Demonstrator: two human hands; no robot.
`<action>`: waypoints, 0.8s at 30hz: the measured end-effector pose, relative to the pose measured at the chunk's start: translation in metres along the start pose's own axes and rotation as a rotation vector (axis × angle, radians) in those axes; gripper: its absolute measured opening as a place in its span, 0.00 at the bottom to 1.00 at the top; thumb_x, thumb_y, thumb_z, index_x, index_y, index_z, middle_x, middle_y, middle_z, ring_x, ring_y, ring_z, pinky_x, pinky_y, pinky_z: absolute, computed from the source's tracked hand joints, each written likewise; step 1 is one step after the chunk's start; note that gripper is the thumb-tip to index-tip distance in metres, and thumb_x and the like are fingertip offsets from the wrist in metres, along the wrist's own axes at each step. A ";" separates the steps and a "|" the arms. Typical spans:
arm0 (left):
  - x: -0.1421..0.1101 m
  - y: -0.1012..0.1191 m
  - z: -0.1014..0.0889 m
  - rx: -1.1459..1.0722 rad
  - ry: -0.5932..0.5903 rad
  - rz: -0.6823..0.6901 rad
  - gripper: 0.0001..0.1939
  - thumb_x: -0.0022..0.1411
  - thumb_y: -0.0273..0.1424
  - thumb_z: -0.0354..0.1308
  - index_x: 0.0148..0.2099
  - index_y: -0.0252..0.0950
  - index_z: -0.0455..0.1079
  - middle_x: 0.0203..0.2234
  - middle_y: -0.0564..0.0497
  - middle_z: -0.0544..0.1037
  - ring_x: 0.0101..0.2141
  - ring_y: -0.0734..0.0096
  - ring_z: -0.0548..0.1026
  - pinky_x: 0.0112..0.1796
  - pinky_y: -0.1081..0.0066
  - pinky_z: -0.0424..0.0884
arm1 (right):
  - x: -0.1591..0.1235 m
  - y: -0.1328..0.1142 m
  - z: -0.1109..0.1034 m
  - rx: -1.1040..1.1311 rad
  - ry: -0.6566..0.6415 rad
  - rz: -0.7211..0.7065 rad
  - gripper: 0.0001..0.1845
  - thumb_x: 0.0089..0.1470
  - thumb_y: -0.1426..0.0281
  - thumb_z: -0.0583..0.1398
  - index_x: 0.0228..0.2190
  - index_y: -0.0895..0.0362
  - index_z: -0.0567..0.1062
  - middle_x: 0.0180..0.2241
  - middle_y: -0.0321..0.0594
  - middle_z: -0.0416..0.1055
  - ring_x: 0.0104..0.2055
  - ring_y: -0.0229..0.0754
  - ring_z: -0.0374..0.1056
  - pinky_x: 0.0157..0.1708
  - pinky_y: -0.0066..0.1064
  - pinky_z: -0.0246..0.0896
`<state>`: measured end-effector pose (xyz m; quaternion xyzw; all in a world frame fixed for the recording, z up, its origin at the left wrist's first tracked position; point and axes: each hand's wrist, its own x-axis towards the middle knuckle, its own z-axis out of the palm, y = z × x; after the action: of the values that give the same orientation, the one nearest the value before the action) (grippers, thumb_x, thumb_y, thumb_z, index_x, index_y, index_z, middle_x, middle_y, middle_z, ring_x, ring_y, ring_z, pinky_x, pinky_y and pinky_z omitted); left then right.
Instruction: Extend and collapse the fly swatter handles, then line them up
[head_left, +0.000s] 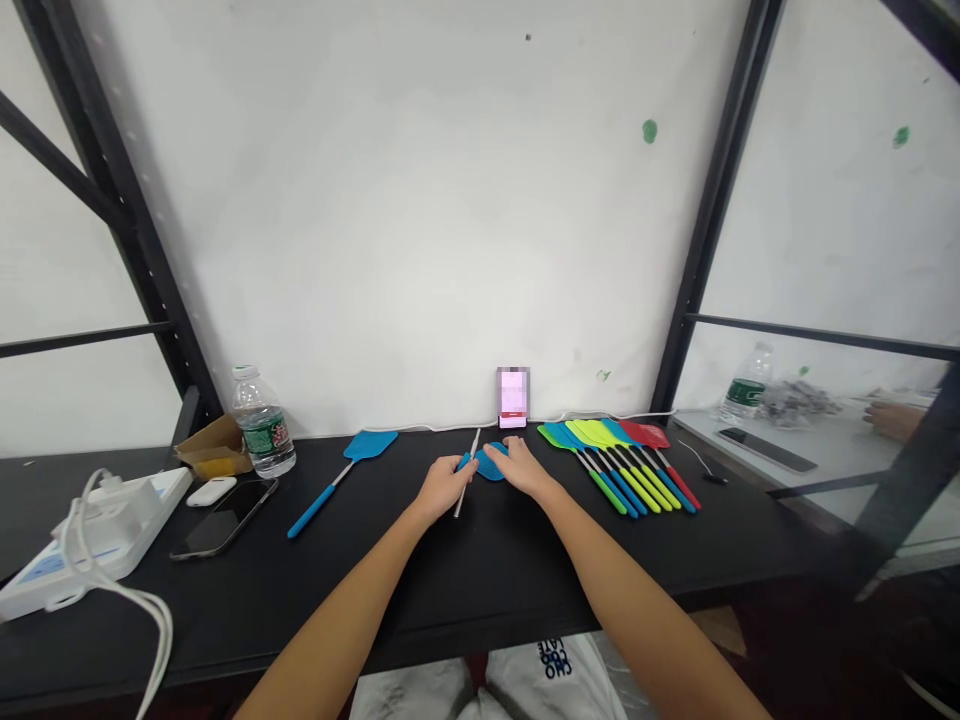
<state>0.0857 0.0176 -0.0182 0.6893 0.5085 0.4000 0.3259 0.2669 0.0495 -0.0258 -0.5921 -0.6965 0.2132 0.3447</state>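
Swatter head [491,463] between both hands

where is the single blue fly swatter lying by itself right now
In the head view the blue fly swatter lies on the black table, left of the left hand, between it and the water bottle.

i count one finished blue swatter [341,476] lying alone, one blue swatter head [492,462] with one metal rod [466,474], two water bottles [262,422], three phones [223,518], and about nine swatters in the row [622,465].
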 end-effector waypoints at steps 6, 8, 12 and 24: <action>0.002 -0.005 0.002 0.026 0.033 0.003 0.23 0.56 0.50 0.50 0.25 0.34 0.68 0.15 0.56 0.64 0.19 0.74 0.62 0.23 0.75 0.56 | -0.006 -0.002 0.004 -0.287 -0.069 -0.069 0.37 0.47 0.51 0.61 0.51 0.62 0.65 0.52 0.58 0.65 0.58 0.58 0.57 0.49 0.40 0.55; 0.002 -0.004 0.002 0.042 0.042 0.017 0.23 0.56 0.50 0.50 0.26 0.34 0.69 0.16 0.55 0.66 0.20 0.74 0.63 0.24 0.74 0.56 | -0.005 -0.005 0.002 -0.325 -0.043 -0.055 0.37 0.44 0.51 0.64 0.49 0.61 0.65 0.49 0.56 0.67 0.54 0.57 0.60 0.46 0.40 0.56; 0.001 -0.001 0.001 0.104 0.065 0.044 0.22 0.56 0.47 0.51 0.24 0.34 0.69 0.17 0.54 0.67 0.22 0.73 0.64 0.26 0.74 0.57 | 0.001 -0.005 0.000 -0.315 0.012 -0.009 0.45 0.32 0.50 0.68 0.48 0.61 0.66 0.48 0.56 0.67 0.54 0.59 0.60 0.46 0.40 0.56; -0.003 0.002 0.003 0.283 0.054 0.141 0.20 0.57 0.45 0.51 0.22 0.36 0.58 0.17 0.57 0.61 0.23 0.75 0.62 0.27 0.74 0.54 | 0.008 0.007 -0.005 -0.014 0.148 0.094 0.15 0.45 0.61 0.64 0.31 0.58 0.73 0.32 0.44 0.74 0.34 0.44 0.69 0.29 0.29 0.57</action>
<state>0.0887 0.0143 -0.0182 0.7515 0.5187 0.3645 0.1828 0.2752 0.0584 -0.0257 -0.6406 -0.6421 0.1800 0.3809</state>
